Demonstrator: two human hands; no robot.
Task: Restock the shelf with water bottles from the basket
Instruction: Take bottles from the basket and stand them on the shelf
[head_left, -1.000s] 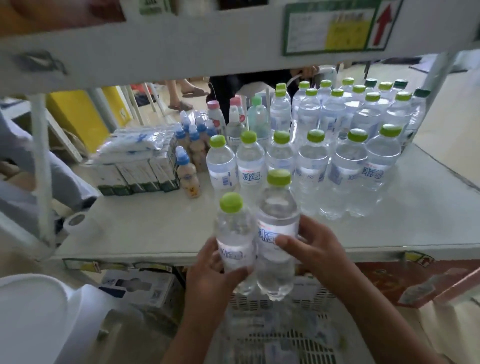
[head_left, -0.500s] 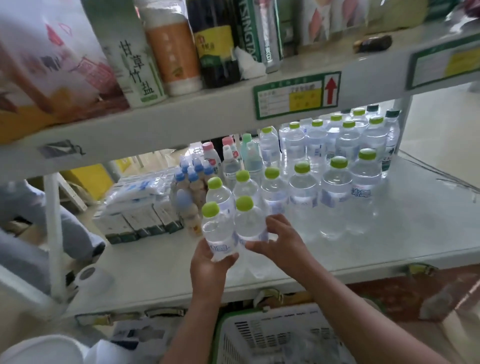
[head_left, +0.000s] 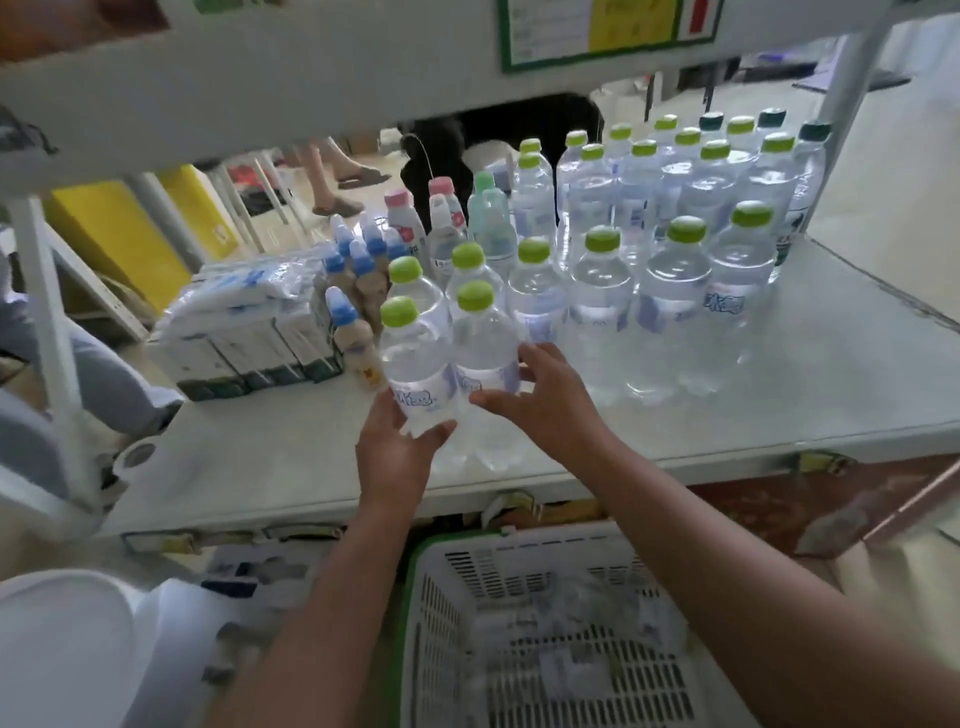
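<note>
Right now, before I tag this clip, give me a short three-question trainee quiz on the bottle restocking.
1. True or false: the two clear green-capped water bottles in hand are lying flat on the white shelf.
2. Which hand holds the bottle nearest the small blue-capped beige drink bottle? A left hand B right hand
3. Fill in: the white slotted plastic basket has a ____ rim.

Key: 1 false, they stand upright. 2 A. 3 green.
</note>
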